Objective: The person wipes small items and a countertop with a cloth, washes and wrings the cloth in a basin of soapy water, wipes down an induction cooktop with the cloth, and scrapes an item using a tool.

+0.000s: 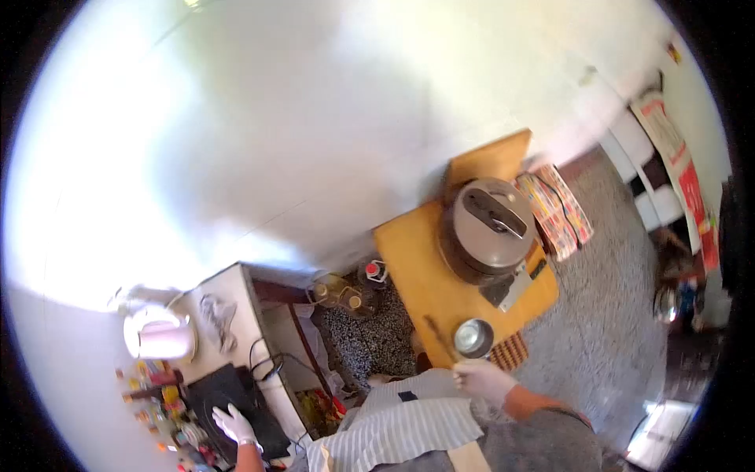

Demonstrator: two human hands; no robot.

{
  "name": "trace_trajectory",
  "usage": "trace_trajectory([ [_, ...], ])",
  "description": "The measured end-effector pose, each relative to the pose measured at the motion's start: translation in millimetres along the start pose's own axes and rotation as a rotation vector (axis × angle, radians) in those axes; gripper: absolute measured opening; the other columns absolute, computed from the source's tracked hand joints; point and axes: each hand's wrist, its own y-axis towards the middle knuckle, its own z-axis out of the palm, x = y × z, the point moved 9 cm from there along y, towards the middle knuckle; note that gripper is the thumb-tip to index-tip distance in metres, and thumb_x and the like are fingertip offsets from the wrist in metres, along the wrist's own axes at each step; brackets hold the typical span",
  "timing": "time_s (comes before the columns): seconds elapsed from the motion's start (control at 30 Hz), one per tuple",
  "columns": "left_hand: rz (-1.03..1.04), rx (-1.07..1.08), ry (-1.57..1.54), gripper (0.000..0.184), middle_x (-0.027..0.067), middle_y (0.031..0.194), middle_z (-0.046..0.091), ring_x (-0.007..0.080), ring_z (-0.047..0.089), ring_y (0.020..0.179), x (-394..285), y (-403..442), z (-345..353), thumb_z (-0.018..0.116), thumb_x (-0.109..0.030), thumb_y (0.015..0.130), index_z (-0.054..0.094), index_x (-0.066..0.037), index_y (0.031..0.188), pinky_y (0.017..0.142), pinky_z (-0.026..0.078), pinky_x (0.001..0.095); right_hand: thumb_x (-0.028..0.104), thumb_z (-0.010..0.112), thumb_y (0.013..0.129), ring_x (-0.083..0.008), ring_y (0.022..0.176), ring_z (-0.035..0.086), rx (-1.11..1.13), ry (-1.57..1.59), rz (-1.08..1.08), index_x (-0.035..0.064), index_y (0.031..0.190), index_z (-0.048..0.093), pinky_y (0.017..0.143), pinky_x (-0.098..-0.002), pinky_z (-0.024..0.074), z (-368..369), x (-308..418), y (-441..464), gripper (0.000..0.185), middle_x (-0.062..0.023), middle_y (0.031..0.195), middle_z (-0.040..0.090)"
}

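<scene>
My left hand (234, 425), in a white glove, lies with fingers spread over a flat black surface (212, 393) on the white counter at the lower left. At the lower middle, my right hand (486, 381), also gloved in white, is closed beside a small metal pot (473, 338); its fingers seem wrapped round the handle. The pot is over the front edge of a yellow wooden table (409, 244). A large brown-grey rice cooker (489, 230) with a closed lid stands on that table, and a cleaver (511, 288) with a dark handle lies beside it.
A white kettle (161, 334) and several bottles (165, 393) stand on the left counter. Large bottles (346, 295) are on the floor between counter and table. A patterned box (557, 212) with a black cord sits beyond the table. A striped apron (393, 429) covers my front.
</scene>
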Motion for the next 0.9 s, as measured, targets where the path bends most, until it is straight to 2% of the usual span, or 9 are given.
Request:
trace_trajectory([
  [0.2,0.717,-0.083,-0.56,0.068,0.0261,0.145,0.04,0.0451,0.034,0.137,-179,-64,-127,0.063,-0.002,0.074,0.045,0.003,0.139,0.117,0.023,0.0492,0.019,0.062,0.092,-0.0077,0.065,0.05,0.514,-0.763,0.266,0.0062,0.076,0.058,0.06,-0.0252,0.0378,227,0,56,0.021,0.0005,0.072,0.057],
  [0.37,0.869,-0.173,-0.216,0.059,0.0234,0.15,0.038,0.0465,0.029,0.141,-203,-67,-177,0.071,-0.013,0.078,0.052,-0.004,0.134,0.113,0.028,0.0557,0.016,0.062,0.092,-0.0097,0.065,0.053,0.911,-1.009,0.402,0.0032,0.076,0.059,0.061,-0.0249,0.041,430,-38,26,0.021,-0.002,0.072,0.059],
  [0.53,0.577,-0.216,-0.796,0.022,0.0139,0.117,0.064,0.0335,0.059,0.111,-104,-36,-170,0.068,-0.008,0.086,0.062,-0.004,0.107,0.097,0.046,0.0432,0.019,0.054,0.097,-0.0162,0.072,0.062,1.067,-0.994,0.387,-0.0034,0.092,0.066,0.071,-0.0281,0.049,532,-63,8,0.026,-0.0107,0.084,0.068],
  [0.57,0.47,-0.167,-1.028,0.019,0.0136,0.114,0.065,0.0306,0.062,0.106,-87,-33,-158,0.067,-0.006,0.088,0.062,-0.003,0.105,0.094,0.048,0.0394,0.016,0.057,0.095,-0.0224,0.088,0.065,1.069,-0.995,0.327,-0.0047,0.107,0.065,0.084,-0.0317,0.0503,547,-67,22,0.025,-0.0127,0.096,0.068],
  [0.63,0.068,0.228,-1.556,0.014,0.0071,0.104,0.067,0.0127,0.061,0.096,-75,-34,-115,0.063,-0.004,0.093,0.063,-0.001,0.106,0.088,0.049,0.0292,0.012,0.062,0.091,-0.0263,0.109,0.06,1.238,-1.333,-0.515,-0.0036,0.122,0.06,0.097,-0.0355,0.0462,600,-73,25,0.035,-0.0144,0.115,0.064],
  [0.67,0.068,0.337,-1.544,0.013,0.0059,0.105,0.067,0.0119,0.06,0.095,-79,-40,-111,0.063,-0.005,0.092,0.064,-0.001,0.104,0.086,0.049,0.0295,0.009,0.066,0.088,-0.0282,0.123,0.052,1.305,-1.4,-0.636,-0.0026,0.128,0.058,0.106,-0.0367,0.0394,615,-89,24,0.042,-0.0148,0.126,0.058],
  [0.7,0.067,0.447,-1.532,0.013,0.0047,0.107,0.067,0.0111,0.06,0.095,-86,-46,-114,0.063,-0.007,0.091,0.064,-0.002,0.102,0.084,0.049,0.0299,0.013,0.065,0.089,-0.0327,0.116,0.054,1.366,-1.412,-0.81,-0.0012,0.124,0.059,0.101,-0.0386,0.0422,618,-107,29,0.038,-0.0177,0.122,0.058],
  [0.77,-0.057,0.685,-1.329,0.023,0.005,0.098,0.067,0.0117,0.062,0.088,-87,-54,-107,0.066,-0.012,0.087,0.065,0.0,0.106,0.079,0.052,0.0303,0.011,0.063,0.09,-0.0322,0.122,0.05,1.552,-1.423,-0.666,-0.0009,0.121,0.061,0.104,-0.0414,0.0396,620,-147,45,0.033,-0.018,0.125,0.057],
  [0.9,-0.111,0.523,-1.357,0.044,0.0112,0.112,0.063,0.0157,0.064,0.092,-76,-34,-95,0.069,-0.017,0.085,0.058,0.0,0.124,0.085,0.052,0.0315,0.007,0.054,0.098,-0.0252,0.095,0.064,1.519,-1.241,-0.655,-0.0023,0.115,0.062,0.088,-0.0352,0.0503,665,-145,57,0.021,-0.0153,0.106,0.065],
])
